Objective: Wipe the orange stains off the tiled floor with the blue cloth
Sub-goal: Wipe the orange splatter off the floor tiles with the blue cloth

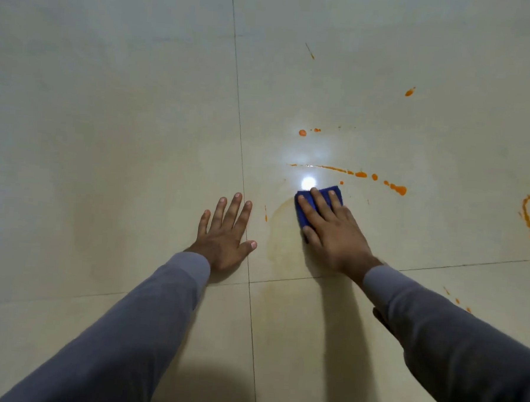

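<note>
My right hand (332, 232) lies flat on a folded blue cloth (303, 213), pressing it onto the cream tiled floor (138, 132). Only the cloth's left and far edges show past my fingers. A faint orange smear ring (280, 211) curves just left of the cloth. My left hand (225, 232) rests flat on the floor with fingers spread, holding nothing, beside a grout line. Just beyond the cloth runs an orange streak (360, 174) with drops trailing right. More orange spots (302, 132) lie farther away, and an orange trail (528, 214) runs down the right edge.
Dark grout lines (243, 175) cross near my left wrist. A bright light reflection (308, 182) glares on the tile right above the cloth. Small orange marks (410, 92) sit far right, and tiny drops (457, 301) lie beside my right sleeve.
</note>
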